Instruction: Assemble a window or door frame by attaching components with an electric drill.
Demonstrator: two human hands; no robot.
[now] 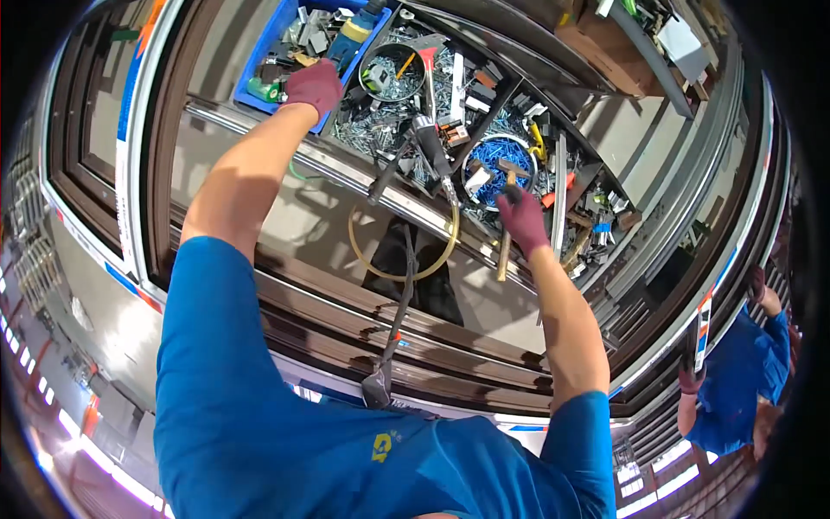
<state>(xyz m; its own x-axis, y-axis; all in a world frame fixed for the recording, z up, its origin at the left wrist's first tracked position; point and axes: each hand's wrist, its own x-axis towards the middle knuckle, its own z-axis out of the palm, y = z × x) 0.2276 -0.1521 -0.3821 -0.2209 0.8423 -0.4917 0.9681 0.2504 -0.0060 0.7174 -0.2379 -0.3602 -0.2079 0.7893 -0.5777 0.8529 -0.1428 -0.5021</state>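
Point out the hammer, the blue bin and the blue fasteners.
Hammer [504, 254]: head view, lower part of the wooden handle.
Blue bin [264, 54]: head view, left rim.
Blue fasteners [491, 155]: head view, upper part of the pile.

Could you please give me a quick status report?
Left hand over blue bin, grip hidden. Right hand holding hammer. Yellowish hose looping between them.

Hands of the wearer, two: one left hand [314, 89] and one right hand [524, 223], both gloved. Hammers, one: a wooden-handled hammer [504, 256]. Plastic bins, one: a blue bin [253, 62]. Round tubs, two: a dark-rimmed tub [363, 80] and a white-rimmed tub [533, 179]. Bottles, one: a blue bottle [369, 17] with a yellowish band. Looped hoses, one: a yellowish hose [356, 249]. Co-workers, one: a person [739, 372] in blue. Silvery screws [356, 131] and blue screws [489, 182]: each too numerous to count.
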